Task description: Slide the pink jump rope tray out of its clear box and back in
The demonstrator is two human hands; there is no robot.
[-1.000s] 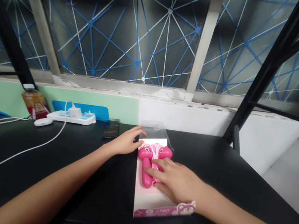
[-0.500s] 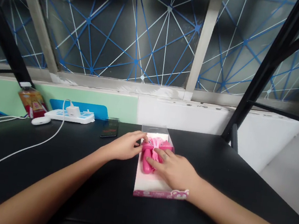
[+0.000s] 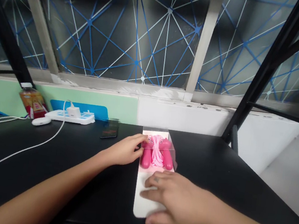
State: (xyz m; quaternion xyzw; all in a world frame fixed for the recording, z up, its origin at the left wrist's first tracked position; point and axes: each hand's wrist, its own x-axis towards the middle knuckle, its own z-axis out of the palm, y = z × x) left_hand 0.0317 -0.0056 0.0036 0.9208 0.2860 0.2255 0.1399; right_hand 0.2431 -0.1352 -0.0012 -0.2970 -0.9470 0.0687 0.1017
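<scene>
A pink jump rope (image 3: pixel 157 155) with two pink handles and a light pink coiled cord lies in a box (image 3: pixel 173 144) with a clear cover over its far part. My left hand (image 3: pixel 129 149) touches the box's left side near the far end, its thumb and fingers apart around the edge. A white card flap (image 3: pixel 141 203) with rounded corners extends toward me from the box. My right hand (image 3: pixel 173 199) rests over this flap with its fingers spread, below the handles.
On the black table (image 3: pixel 94 196), a dark phone (image 3: pixel 110 129) lies behind my left hand. Farther left are a white power strip (image 3: pixel 82 118) with a plug and cable, a white case (image 3: pixel 41 121) and a drink bottle (image 3: pixel 33 103). Black metal posts stand at both sides.
My right hand has moved toward me, off the handles and onto the white flap. The printed pink edge at the near end is gone from view, and both handles now show. My left hand stays nearly put.
</scene>
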